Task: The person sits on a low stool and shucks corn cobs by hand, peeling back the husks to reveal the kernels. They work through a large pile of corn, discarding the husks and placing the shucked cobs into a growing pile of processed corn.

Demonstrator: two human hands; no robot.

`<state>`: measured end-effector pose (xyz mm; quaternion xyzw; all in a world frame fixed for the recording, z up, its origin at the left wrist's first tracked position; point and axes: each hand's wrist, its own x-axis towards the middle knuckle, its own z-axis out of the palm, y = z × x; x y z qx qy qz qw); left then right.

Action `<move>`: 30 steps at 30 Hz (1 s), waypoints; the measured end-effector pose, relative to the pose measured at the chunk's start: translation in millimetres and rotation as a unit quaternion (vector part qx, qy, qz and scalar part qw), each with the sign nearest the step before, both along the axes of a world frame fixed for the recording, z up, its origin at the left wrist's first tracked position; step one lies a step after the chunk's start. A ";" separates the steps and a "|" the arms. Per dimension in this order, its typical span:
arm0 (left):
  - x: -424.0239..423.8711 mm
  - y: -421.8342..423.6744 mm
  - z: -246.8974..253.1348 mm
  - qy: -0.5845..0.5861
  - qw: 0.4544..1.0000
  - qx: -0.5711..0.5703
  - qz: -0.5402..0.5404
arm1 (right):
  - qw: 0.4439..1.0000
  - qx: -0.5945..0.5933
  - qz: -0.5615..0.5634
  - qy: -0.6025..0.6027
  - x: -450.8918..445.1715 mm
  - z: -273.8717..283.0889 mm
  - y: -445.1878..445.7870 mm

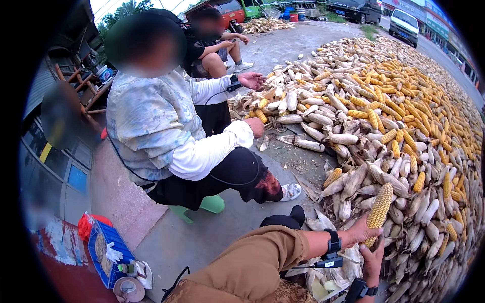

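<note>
A husked yellow ear of corn (pixel 380 207) stands tilted in front of me at the lower right. My left hand (pixel 359 230) is wrapped around its lower half, thumb across the kernels. Just below, my right hand (pixel 373 261) grips the bottom end of the same ear between thumb and fingers. Both wrists wear black straps with small devices. Loose pale husks (pixel 350 267) lie under my hands, partly hidden by them. Right beyond the ear rises a large heap of corn (pixel 352 140), with unhusked ears and bare yellow ears mixed together.
A co-worker in a patterned smock (pixel 151 121) sits at my left on a green stool (pixel 212 204), hands near the heap. Another person (pixel 212 53) sits farther back. A blue crate (pixel 110 252) holding a white glove stands at lower left. Vehicles (pixel 404 26) are on the far side.
</note>
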<state>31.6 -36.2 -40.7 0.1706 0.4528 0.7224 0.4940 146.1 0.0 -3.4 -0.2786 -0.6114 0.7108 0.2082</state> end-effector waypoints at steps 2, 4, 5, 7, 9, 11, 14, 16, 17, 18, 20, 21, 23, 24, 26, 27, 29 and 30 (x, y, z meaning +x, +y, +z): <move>2.9 2.8 -1.6 -0.045 0.998 0.024 -0.023 | 0.998 0.039 -0.046 0.011 -2.2 -19.2 -3.0; -2.1 -1.2 12.6 -0.135 0.986 0.034 -0.094 | 0.998 0.002 -0.069 0.006 -1.7 -19.1 2.0; -7.7 -3.8 16.0 -0.108 0.989 0.009 -0.096 | 0.996 -0.017 -0.085 0.004 0.1 -18.3 3.1; -12.5 3.4 18.5 -0.064 0.989 -0.029 -0.132 | 0.979 -0.014 -0.194 0.058 -8.7 19.0 -3.7; -23.2 4.2 24.6 -0.044 0.998 -0.010 -0.034 | 0.968 0.050 -0.241 0.043 1.4 0.9 19.9; -46.8 3.1 23.4 -0.023 0.994 -0.024 0.107 | 0.971 0.052 -0.234 0.013 4.4 4.9 26.0; -83.5 11.0 20.3 -0.030 0.979 -0.010 0.201 | 0.969 0.168 -0.157 -0.094 26.5 -0.7 31.2; -93.0 5.4 39.8 -0.065 0.977 -0.005 0.205 | 0.970 0.212 -0.043 -0.110 33.9 11.0 19.3; -93.2 4.6 45.0 -0.084 0.972 -0.013 0.220 | 0.971 0.199 0.021 -0.133 38.6 13.5 13.5; -94.0 1.2 42.4 -0.064 0.979 -0.013 0.196 | 0.960 0.219 0.078 -0.159 39.5 12.5 4.8; -93.7 -2.8 42.6 -0.070 0.984 -0.018 0.162 | 0.930 0.247 0.190 -0.196 35.3 1.8 -11.7; -91.1 -3.8 44.1 -0.075 0.987 -0.021 0.143 | 0.914 0.253 0.240 -0.209 32.9 -6.1 -19.4; -85.4 -7.4 46.4 -0.088 0.989 -0.031 0.118 | 0.861 0.255 0.352 -0.264 23.0 -8.7 -32.1; -81.1 -9.1 52.4 -0.103 0.988 -0.031 0.113 | 0.838 0.260 0.397 -0.271 18.3 -14.3 -34.6; -81.6 -10.5 53.1 -0.112 0.988 -0.041 0.100 | 0.812 0.263 0.439 -0.281 9.0 -26.3 -11.8; -80.6 -9.1 52.9 -0.115 0.990 -0.028 0.080 | 0.814 0.257 0.436 -0.284 3.6 -24.3 11.8; -86.1 -10.2 53.6 -0.116 0.991 -0.020 0.069 | 0.841 0.350 0.260 -0.319 -30.6 36.6 101.7; -88.4 -14.3 51.8 -0.121 0.989 -0.034 0.078 | 0.920 0.299 0.076 -0.241 -45.5 77.9 150.3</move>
